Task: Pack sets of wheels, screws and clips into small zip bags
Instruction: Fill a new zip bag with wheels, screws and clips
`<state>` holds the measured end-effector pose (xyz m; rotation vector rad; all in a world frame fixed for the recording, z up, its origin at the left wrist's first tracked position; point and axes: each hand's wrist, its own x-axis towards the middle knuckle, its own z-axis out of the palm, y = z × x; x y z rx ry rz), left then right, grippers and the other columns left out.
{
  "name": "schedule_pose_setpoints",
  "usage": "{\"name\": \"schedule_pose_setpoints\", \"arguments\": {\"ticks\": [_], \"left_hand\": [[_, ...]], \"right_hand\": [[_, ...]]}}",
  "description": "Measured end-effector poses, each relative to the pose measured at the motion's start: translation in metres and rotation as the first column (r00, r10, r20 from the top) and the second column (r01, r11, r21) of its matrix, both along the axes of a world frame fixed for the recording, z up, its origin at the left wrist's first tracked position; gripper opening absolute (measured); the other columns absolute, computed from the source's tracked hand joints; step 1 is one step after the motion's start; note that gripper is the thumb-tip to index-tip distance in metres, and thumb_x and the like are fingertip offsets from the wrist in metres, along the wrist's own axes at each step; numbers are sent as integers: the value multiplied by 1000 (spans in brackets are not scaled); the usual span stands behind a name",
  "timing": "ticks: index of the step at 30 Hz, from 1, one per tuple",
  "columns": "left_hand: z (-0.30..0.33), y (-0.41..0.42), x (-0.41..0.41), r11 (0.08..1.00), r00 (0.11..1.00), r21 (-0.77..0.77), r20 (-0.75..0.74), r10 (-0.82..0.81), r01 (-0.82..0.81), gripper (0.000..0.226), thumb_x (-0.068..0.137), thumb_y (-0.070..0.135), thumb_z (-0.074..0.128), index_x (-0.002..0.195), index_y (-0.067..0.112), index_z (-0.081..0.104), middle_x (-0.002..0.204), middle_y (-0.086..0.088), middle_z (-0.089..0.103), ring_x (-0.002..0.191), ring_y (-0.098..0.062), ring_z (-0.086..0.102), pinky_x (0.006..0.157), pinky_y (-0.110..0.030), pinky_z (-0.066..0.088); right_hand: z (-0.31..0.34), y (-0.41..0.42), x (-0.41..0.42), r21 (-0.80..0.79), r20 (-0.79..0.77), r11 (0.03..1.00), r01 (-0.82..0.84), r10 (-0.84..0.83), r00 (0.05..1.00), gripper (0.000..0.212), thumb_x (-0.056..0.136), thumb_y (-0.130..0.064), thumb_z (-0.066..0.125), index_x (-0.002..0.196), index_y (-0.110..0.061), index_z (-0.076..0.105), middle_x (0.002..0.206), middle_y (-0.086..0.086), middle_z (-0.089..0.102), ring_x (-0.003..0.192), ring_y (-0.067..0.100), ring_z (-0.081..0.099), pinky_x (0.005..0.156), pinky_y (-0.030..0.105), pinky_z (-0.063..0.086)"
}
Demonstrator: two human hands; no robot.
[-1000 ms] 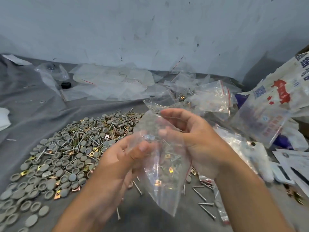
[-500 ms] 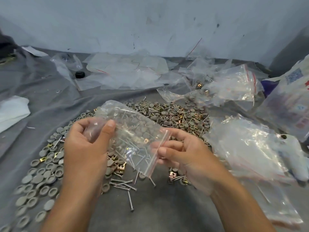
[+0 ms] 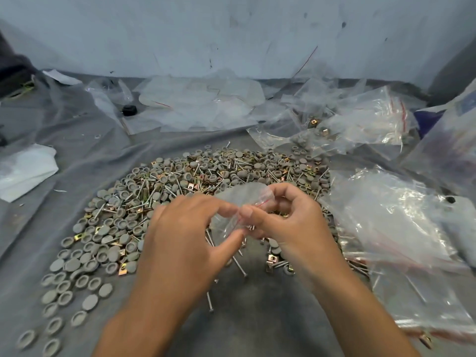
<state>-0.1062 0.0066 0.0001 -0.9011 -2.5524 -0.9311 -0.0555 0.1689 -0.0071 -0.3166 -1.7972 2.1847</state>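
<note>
A small clear zip bag (image 3: 244, 199) with a red strip is held between both hands just above the parts heap. My left hand (image 3: 188, 235) pinches its near edge with thumb and forefinger. My right hand (image 3: 288, 217) pinches the red-striped mouth with curled fingers. What the bag contains cannot be made out. Below lies a wide heap of grey round wheels (image 3: 108, 243), long silver screws (image 3: 238, 264) and brass-coloured clips (image 3: 271, 258) on a grey cloth (image 3: 247, 318).
Large clear bags (image 3: 401, 228) are piled at the right, some holding parts (image 3: 316, 124). Flat empty bags (image 3: 201, 104) lie at the back by the wall, near a black cap (image 3: 128, 110). White paper (image 3: 23, 171) sits at the left.
The larger bag with parts that both hands held is gone from them; they now pinch a small bag, closer together and lower over the heap. The camera has tilted down.
</note>
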Motion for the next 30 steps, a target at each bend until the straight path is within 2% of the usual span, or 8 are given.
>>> {"name": "schedule_pose_setpoints", "arguments": {"ticks": [4, 8, 11, 16, 20, 24, 27, 30], "left_hand": [[2, -2, -1, 992, 997, 129, 70, -25, 15, 27, 83, 55, 66, 99, 36, 76, 88, 26, 69, 79, 3, 62, 73, -13, 45], [4, -1, 1, 986, 994, 163, 96, -45, 29, 26, 87, 53, 63, 104, 39, 77, 81, 35, 67, 78, 10, 64, 70, -3, 41], [4, -1, 1, 992, 999, 122, 43, -20, 15, 25, 92, 45, 63, 114, 37, 73, 78, 31, 65, 72, 10, 62, 69, -6, 40], [5, 4, 7, 987, 1000, 163, -25, 8, -4, 24, 88, 25, 70, 100, 36, 52, 84, 24, 68, 77, 0, 67, 72, -37, 55], [5, 3, 4, 958, 987, 281, -129, 96, -56, 16, 93, 11, 66, 92, 26, 61, 90, 14, 70, 79, -1, 63, 70, -24, 50], [3, -2, -1, 942, 962, 317, -208, 178, -106, 24, 89, -2, 63, 96, 16, 78, 102, 4, 72, 97, -13, 66, 90, -20, 47], [2, -2, -1, 953, 958, 267, -205, 201, -143, 29, 90, 3, 60, 103, 21, 78, 102, 2, 66, 96, -21, 58, 84, -33, 46], [0, 1, -2, 975, 975, 178, -155, 162, -134, 32, 89, 6, 55, 102, 23, 79, 98, 4, 55, 94, -19, 46, 79, -35, 39]], "right_hand": [[3, 2, 1, -90, -28, 993, -70, 68, 997, 54, 67, -17, 85, 114, -5, 61, 93, 8, 78, 85, 22, 77, 70, 25, 59], [4, 4, 2, -15, 1, 998, -56, 56, 998, 50, 70, -23, 84, 114, -13, 62, 97, 4, 79, 86, 15, 76, 66, 19, 56], [2, 7, 2, 1, 18, 1000, -15, 15, 1000, 47, 68, -23, 89, 108, -20, 66, 93, -1, 78, 81, 13, 75, 62, 18, 54], [2, 10, 4, 99, -13, 993, -59, 60, 998, 32, 71, -21, 88, 93, -36, 71, 89, -8, 73, 78, 14, 74, 61, 17, 53], [7, 23, 9, 220, -29, 976, -7, 13, 1000, 31, 77, -15, 88, 95, -30, 68, 87, -11, 69, 76, 13, 70, 68, 20, 54], [11, 45, 19, 336, 2, 940, -51, 53, 999, 27, 78, -26, 88, 97, -31, 68, 92, -9, 71, 79, 12, 71, 70, 24, 59], [-2, 59, 22, 765, 216, 616, -187, 27, 976, 25, 85, -26, 81, 100, -43, 69, 95, -18, 69, 82, 1, 65, 71, 13, 51], [-19, 57, 19, 881, 401, 271, -389, 12, 916, 28, 90, -36, 75, 116, -46, 68, 99, -23, 56, 92, -1, 52, 80, 19, 45]]}}
